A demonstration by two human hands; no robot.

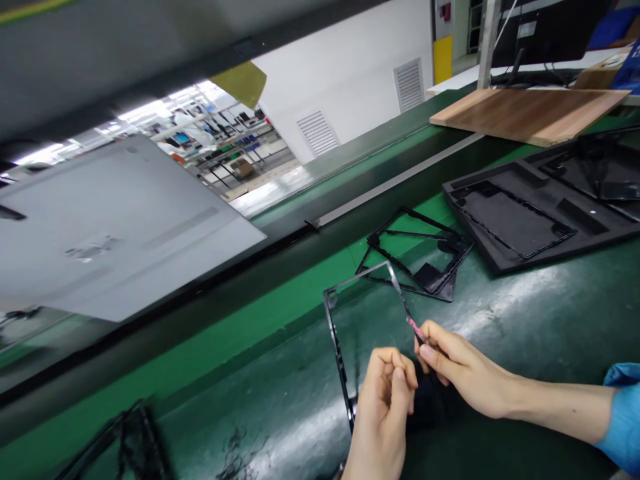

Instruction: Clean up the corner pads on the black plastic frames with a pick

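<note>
A thin black rectangular frame (336,337) is raised at a tilt over the green bench. My right hand (457,363) is closed around its right side, with thumb and fingers pinched just below a small pink strip (414,325). My left hand (387,393) is in front of the frame's lower part, its fingers curled and thumb against the fingertips. What that pinch holds, if anything, is too small to make out. The frame's lower end is hidden behind my left hand. Behind it, more black frames (425,257) lie overlapping on the bench.
A dark foam tray (505,260) with further black frames stands at the right. Thin black scraps (240,457) lie at the front, beside a blurred black frame pile (135,443). A wooden board (530,113) rests behind; a grey panel (125,227) juts in at left.
</note>
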